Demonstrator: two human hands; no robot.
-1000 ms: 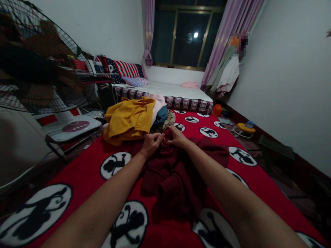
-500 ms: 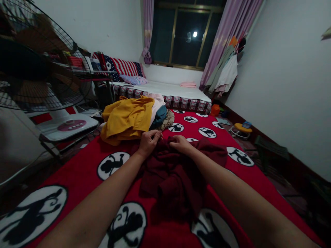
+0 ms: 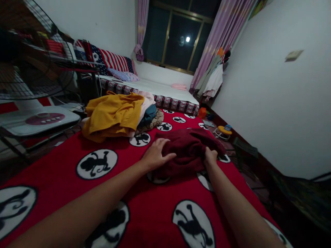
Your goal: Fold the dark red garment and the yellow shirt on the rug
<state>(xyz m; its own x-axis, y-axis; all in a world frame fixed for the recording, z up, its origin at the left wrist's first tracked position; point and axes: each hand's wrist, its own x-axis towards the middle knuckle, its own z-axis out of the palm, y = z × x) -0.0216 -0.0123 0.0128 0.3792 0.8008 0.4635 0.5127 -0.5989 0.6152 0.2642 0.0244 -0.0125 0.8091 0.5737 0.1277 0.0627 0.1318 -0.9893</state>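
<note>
A broad red blanket with black figures in white circles (image 3: 147, 217) bore a crumpled dark-maroon cloth (image 3: 186, 146), right of a heaped mustard-yellow garment (image 3: 113, 115). The maroon piece looked soft, limp and fairly light, best taken by opposite edges. The person's right hand (image 3: 211, 157) gripped its right side; the left hand (image 3: 156, 155) lay loosely spread at its left edge.

maroon cloth (image 3: 184, 146): one piece, dark wine-red, plain, no print visible; garment type unclear
cloth folds: crumpled, only partly spread, soft creases across the middle
cloth right side: gripped, bunched along near edge
cloth pose: lying low, wider left-to-right than near-to-far, outline uneven
cloth spot: on red blanket (image 3: 147, 210), right of centre, far edge toward blanket's right border
</note>
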